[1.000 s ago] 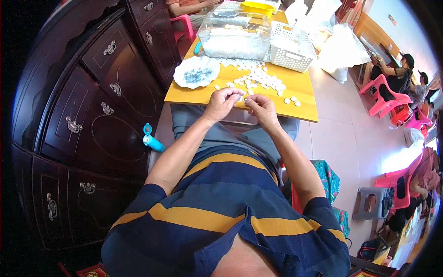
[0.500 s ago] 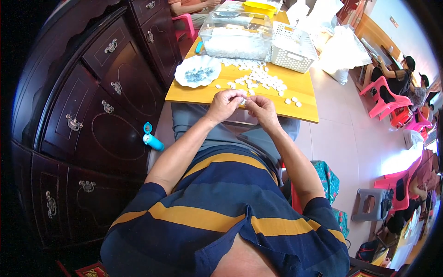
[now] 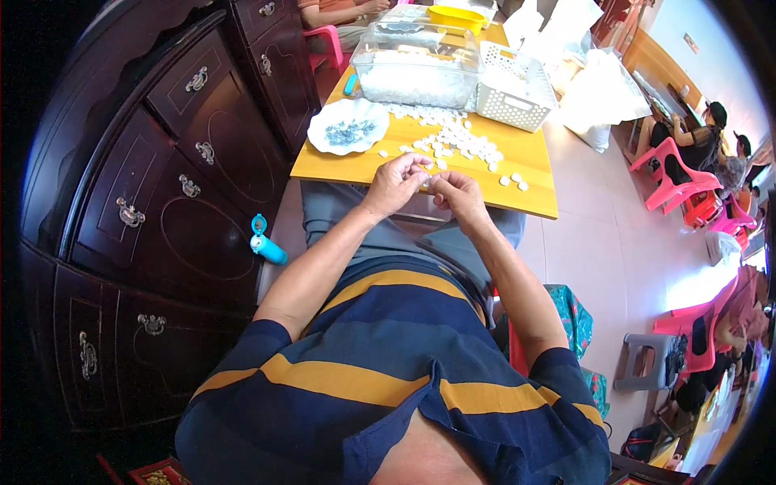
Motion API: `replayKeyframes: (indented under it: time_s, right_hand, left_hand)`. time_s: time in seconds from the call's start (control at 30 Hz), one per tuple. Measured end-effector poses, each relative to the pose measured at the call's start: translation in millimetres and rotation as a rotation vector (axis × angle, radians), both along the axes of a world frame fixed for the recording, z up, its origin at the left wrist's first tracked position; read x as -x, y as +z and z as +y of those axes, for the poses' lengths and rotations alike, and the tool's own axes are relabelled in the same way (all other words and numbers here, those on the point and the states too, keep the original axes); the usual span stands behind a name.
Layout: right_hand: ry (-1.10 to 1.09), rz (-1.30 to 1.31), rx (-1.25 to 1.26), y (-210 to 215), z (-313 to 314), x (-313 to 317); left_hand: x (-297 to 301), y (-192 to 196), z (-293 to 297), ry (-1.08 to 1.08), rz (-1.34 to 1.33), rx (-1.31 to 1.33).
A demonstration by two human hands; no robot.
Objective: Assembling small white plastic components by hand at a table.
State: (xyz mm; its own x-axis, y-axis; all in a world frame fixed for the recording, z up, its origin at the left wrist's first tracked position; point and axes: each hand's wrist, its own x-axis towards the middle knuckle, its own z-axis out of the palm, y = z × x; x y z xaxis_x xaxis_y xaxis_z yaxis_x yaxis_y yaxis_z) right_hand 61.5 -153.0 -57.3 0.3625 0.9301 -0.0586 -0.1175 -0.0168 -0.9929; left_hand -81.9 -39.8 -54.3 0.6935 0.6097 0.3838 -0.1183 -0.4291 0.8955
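Just over the near edge of the yellow wooden table [image 3: 347,167], my left hand [image 3: 396,184] and my right hand [image 3: 459,196] meet fingertip to fingertip. Both are closed in a pinch on one small white piece [image 3: 426,183], mostly covered by the fingers. Many like it, small white rounded pieces [image 3: 477,149], lie loose on the tabletop beyond my hands. To their left is a white scalloped dish [image 3: 321,125] with small bluish-grey, see-through bits in it. What those bits are is too small to tell.
Behind the loose pieces stand a clear plastic bin [image 3: 416,85] of white pieces and a white perforated basket [image 3: 511,109]. A yellow basin [image 3: 457,16] sits farther back. Dark wooden cabinets [image 3: 162,194] line the left, with a turquoise bottle [image 3: 269,249] on the floor. Other people sit across the room.
My left fingers have loosened and shifted slightly around the small white piece, and the fingertips of the two hands are a little farther apart. The things on the table look unchanged.
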Motion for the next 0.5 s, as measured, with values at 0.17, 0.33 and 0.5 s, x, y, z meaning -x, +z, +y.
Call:
replayKeyframes:
  time_s: [0.17,0.33,0.5]
  right_hand:
    - [-0.04,0.141,-0.003,-1.5,1.5,-1.9]
    - [-0.059,0.139,-0.021,-1.9,1.0,-2.4]
    - [-0.035,0.098,-0.045,-1.6,0.3,-1.1]
  left_hand:
    - [1.1,1.8,-0.7,0.043,-0.008,-0.087]
    - [2.7,10.3,-9.5,0.042,0.042,-0.173]
    - [1.8,8.1,-8.6,0.052,0.023,-0.214]
